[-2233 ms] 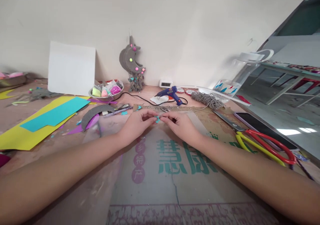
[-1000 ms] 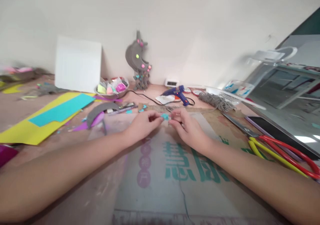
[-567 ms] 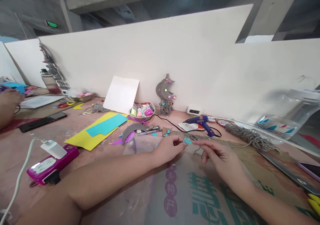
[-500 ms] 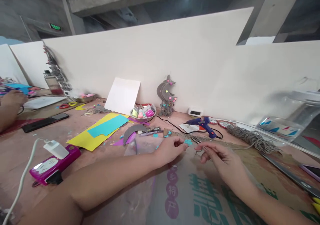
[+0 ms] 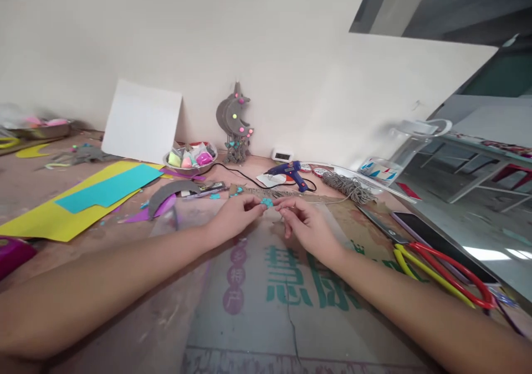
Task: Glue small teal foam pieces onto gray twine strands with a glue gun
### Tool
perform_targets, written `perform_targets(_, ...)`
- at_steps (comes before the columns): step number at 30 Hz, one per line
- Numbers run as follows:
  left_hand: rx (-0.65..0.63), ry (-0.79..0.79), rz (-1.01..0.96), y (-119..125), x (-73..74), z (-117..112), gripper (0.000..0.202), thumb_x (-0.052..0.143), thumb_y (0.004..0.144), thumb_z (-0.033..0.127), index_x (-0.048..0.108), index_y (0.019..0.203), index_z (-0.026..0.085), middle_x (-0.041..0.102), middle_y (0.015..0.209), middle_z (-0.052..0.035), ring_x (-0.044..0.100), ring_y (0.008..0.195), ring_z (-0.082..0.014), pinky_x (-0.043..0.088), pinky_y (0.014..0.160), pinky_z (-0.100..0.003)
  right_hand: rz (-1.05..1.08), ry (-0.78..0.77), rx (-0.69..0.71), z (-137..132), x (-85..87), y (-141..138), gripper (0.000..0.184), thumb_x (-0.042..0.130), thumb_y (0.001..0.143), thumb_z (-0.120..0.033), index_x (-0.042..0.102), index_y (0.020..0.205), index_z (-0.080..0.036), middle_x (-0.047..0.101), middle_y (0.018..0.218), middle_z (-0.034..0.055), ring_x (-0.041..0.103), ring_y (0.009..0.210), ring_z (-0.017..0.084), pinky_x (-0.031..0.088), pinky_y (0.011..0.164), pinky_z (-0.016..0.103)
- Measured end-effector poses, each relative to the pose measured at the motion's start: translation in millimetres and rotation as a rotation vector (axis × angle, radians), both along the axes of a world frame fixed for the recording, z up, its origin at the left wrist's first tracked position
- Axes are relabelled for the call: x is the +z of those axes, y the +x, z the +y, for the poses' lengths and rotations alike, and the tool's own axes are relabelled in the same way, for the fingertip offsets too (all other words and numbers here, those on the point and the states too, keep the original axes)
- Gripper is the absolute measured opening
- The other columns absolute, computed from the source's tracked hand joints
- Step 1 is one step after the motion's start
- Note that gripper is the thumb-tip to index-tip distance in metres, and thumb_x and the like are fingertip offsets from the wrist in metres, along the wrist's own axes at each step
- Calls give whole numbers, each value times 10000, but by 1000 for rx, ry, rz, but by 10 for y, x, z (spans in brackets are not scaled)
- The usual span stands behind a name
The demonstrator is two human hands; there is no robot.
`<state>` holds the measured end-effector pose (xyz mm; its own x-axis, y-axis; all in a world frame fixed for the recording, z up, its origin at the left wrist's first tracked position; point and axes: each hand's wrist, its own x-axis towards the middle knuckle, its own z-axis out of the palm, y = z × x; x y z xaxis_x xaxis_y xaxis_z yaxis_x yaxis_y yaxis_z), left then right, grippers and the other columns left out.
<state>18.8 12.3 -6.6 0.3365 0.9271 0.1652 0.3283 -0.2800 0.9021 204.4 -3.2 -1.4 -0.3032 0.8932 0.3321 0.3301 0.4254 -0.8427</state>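
Observation:
My left hand is closed in a pinch on a small blue flower-shaped cutout. Close beside it, my right hand has thumb and fingers pinched together at the cutout's right side. A thin grey cord shows faintly at the right fingertips; most of it is hidden. Both hands are above a printed plastic bag. A thin dark thread runs over the bag toward the front. Beyond the hands lie another blue cutout and a grey crescent.
A blue glue gun and a grey cord bundle lie behind my hands. Red-and-yellow scissors and a phone are at right. A moon ornament leans on the wall beside a bowl of clay packets.
My view has turned right and down, bringing the scissors and phone fully into sight. My hands have come closer together, with the right fingers now at the flower cutout.

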Motion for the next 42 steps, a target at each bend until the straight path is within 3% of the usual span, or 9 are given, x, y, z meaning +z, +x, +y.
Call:
perform_targets(5,14,-15,2,-12,-11,-11,257,475,800,427,507,722,184,443,572,36,411,493,-100,302,454,-212,204,-172,35,29,30,-5,176,502,835,-344,523,862,-171,647,753,18,559,445,85,490,517,252)
perform_targets(11,20,-31,-9,-7,-8,-10,256,471,796,424,502,709,186,451,581,35,416,499,-105,305,458,-214,295,-120,-27,65,84,54,203,559,800,-355,573,870,-164,613,682,-10,517,418,71,472,466,237)
perform_targets(18,28,-4,-61,21,17,-7,252,490,790,382,501,672,160,452,589,36,407,547,-97,310,516,-222,420,-90,-6,-37,322,15,160,562,814,-341,594,897,-208,659,1022,61,663,814,168,529,767,351)
perform_targets(22,7,16,-65,20,13,19,232,479,797,354,513,674,161,489,613,17,451,593,-113,351,562,-233,215,105,-225,8,484,153,124,603,783,-350,639,856,-257,691,823,39,647,856,194,465,883,374)
perform_targets(25,7,21,-98,6,-11,58,223,471,804,351,527,700,162,546,670,-3,481,625,-122,367,578,-239,-39,361,-473,76,560,260,136,541,823,-345,653,885,-299,675,971,71,614,940,208,426,912,361)
perform_targets(28,12,37,-120,2,-40,76,232,488,789,368,539,700,160,547,668,-1,469,608,-117,357,564,-239,-229,438,-279,96,450,225,193,521,813,-351,666,923,-287,697,886,54,646,811,227,480,825,405)
perform_targets(31,13,36,-92,0,-68,78,254,480,788,394,547,711,162,498,609,18,441,555,-109,333,516,-234,-305,273,-126,90,209,104,247,493,819,-310,648,1003,-256,714,812,36,669,746,222,531,713,379)
perform_targets(34,8,42,-49,-2,-76,70,260,470,791,401,549,721,164,466,582,29,419,526,-101,309,480,-225,-295,120,-138,88,41,24,265,529,801,-298,634,1036,-237,722,809,34,679,772,225,538,715,364)
perform_targets(42,-44,37,46,5,2,-15,255,466,798,389,570,741,163,486,559,35,414,482,-92,306,451,-213,-93,-173,-51,95,-9,0,167,549,787,-292,656,874,-197,705,755,9,668,717,159,524,730,297)
